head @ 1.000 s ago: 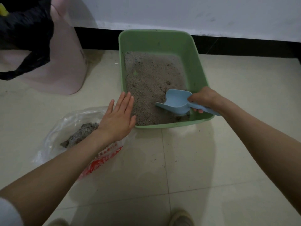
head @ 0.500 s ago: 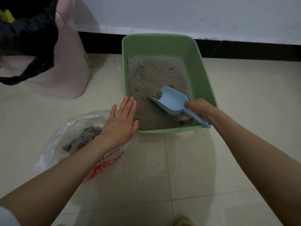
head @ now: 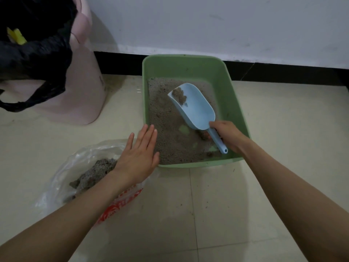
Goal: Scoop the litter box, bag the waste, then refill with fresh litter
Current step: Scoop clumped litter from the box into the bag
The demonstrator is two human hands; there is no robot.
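step: scooping | right hand (head: 227, 136) grips scoop (head: 194, 108) handle, clump near tip, over box (head: 234, 103) | left hand (head: 139, 157) flat, empty, at box corner, probably steadying | bag (head: 75, 167) left of box, waste inside | advice: keep scoop level, carry low to bag

A white wall (head: 207, 23) met a black baseboard (head: 283, 71). Pale floor tiles (head: 217, 214) lay below in dim light. A pink bin (head: 79, 91) stood near the wall.
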